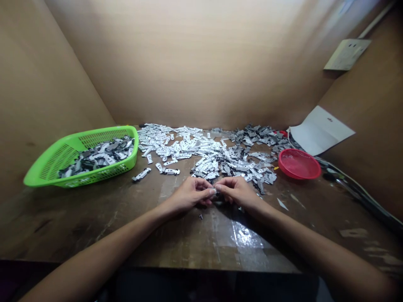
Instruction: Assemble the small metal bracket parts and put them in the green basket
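Observation:
My left hand (192, 193) and my right hand (236, 191) meet over the near middle of the table, thumbs and forefingers pinched together. Between the fingertips is a small light piece, mostly hidden, whose kind I cannot make out. Just beyond my fingers lies a heap of flat white car-shaped parts (206, 161), with darker grey parts (256, 135) behind it to the right. One white part with black ends (142, 174) lies apart on the left. A tiny screw-like piece (200, 216) rests on the table below my left hand.
A green plastic basket (44, 178) holding several similar parts stands at the left. To the right are a red bowl (300, 164), a white card (321, 131) and dark cables (355, 191). Wooden panels (189, 63) enclose the table (103, 226) behind and on both sides.

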The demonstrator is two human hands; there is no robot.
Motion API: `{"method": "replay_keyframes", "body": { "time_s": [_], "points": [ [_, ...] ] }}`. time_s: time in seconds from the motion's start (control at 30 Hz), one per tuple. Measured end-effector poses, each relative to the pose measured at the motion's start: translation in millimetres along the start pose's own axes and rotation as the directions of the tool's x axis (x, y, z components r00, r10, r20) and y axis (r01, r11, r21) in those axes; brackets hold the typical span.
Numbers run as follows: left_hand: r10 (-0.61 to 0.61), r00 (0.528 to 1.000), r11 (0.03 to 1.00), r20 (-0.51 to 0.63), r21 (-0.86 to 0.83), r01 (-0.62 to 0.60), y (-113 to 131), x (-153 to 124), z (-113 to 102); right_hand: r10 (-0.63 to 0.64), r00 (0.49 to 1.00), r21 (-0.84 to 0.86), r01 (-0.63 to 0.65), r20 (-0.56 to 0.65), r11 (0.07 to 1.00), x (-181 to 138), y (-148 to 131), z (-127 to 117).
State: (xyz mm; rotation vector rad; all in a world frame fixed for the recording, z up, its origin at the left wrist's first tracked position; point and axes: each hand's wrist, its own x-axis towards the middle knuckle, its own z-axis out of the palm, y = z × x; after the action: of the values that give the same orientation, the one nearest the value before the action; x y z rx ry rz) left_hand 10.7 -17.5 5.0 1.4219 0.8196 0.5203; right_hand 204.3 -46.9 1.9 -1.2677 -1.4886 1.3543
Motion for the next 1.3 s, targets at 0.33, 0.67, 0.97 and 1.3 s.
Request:
{"method": "replay_keyframes", "body": {
  "time_s": [0.33,0.67,0.97,1.3],
  "points": [
    [0.025,0.999,0.999,-0.043,-0.034,-0.026,1,-1,1,0.029,0.997,0.017,-0.030,0.071,0.999,-3,1,-5],
    [0.126,0.992,0.984,-0.021,0.131,-0.122,7,-1,2,-0.219,0.975,-0.212,0.209,-0.027,0.955,-3,2,6],
    [0.361,0.885,0.416,-0.294,0.900,0.129,27,-2,-68,-0.416,0.877,-0.909,-0.052,-0.239,0.413,20,8,-72],
    [0.543,0.789,0.227,-0.286,0.955,0.190,18,1,-76,-0.289,0.952,-0.966,-0.021,-0.098,0.258,26,14,-108]
  ]
}}
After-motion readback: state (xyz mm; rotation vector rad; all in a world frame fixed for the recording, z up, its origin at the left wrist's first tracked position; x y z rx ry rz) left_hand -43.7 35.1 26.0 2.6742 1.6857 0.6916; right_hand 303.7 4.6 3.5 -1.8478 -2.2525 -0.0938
